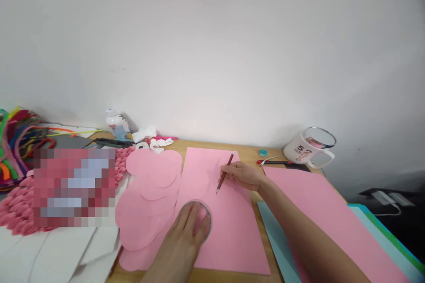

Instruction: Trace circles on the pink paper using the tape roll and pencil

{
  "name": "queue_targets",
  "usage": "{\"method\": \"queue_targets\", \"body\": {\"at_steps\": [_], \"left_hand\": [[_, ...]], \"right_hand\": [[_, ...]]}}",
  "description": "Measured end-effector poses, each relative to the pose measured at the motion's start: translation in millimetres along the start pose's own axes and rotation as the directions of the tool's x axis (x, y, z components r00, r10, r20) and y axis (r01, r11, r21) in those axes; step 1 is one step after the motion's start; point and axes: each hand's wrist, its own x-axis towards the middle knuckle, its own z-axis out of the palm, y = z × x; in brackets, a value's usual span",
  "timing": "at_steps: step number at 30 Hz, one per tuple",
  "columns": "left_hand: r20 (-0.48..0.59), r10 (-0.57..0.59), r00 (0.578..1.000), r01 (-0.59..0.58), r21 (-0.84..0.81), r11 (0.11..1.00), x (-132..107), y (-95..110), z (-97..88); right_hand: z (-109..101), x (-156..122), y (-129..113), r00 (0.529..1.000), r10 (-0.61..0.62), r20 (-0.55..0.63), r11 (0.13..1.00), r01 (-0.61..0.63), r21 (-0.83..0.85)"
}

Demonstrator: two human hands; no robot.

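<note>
A pink paper sheet lies upright before me on the wooden table. My left hand presses a round, see-through disc with a grey rim onto the sheet's lower left part, fingers and thumb resting over it. Above and to the right, my right hand grips a dark red pencil. The pencil slants with its point down, close to the sheet; whether it touches, I cannot tell. Overlapping pink paper circles and rounded shapes lie along the sheet's left side.
At the back right stands a white mug near a small teal round item. More pink paper and blue paper lie under my right forearm. Leftward are a white bottle, a pink braided mat and colourful fuzzy strips.
</note>
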Motion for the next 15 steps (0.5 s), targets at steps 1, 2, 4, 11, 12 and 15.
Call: {"method": "queue_targets", "body": {"at_steps": [1,2,4,11,12,15], "left_hand": [[-0.009,0.007,1.000,-0.006,0.011,1.000,0.0,1.0,2.3],[-0.016,0.011,1.000,-0.011,0.019,1.000,-0.5,1.5,3.6],[-0.007,0.015,1.000,-0.015,0.023,1.000,-1.9,1.9,3.5],[0.022,-0.035,0.999,0.034,0.053,0.998,-2.8,6.6,-1.9],[0.007,-0.051,0.999,0.051,0.067,0.996,-2.5,7.7,-0.6],[-0.048,-0.071,0.996,0.074,0.067,0.995,-1.9,9.3,5.7]], "right_hand": [[0.0,0.2,0.1,1.000,0.001,-0.001,1.000,-0.001,-0.003],[0.1,0.2,0.0,1.000,0.003,-0.002,1.000,-0.003,-0.007],[0.2,-0.2,-0.3,1.000,0.008,-0.002,1.000,-0.008,-0.013],[1.3,-0.8,0.2,1.000,0.022,-0.009,1.000,-0.022,-0.008],[1.8,-0.6,0.1,0.999,0.027,-0.017,1.000,-0.027,-0.013],[3.1,0.3,-1.9,0.998,0.046,-0.037,0.998,-0.047,-0.032]]}}
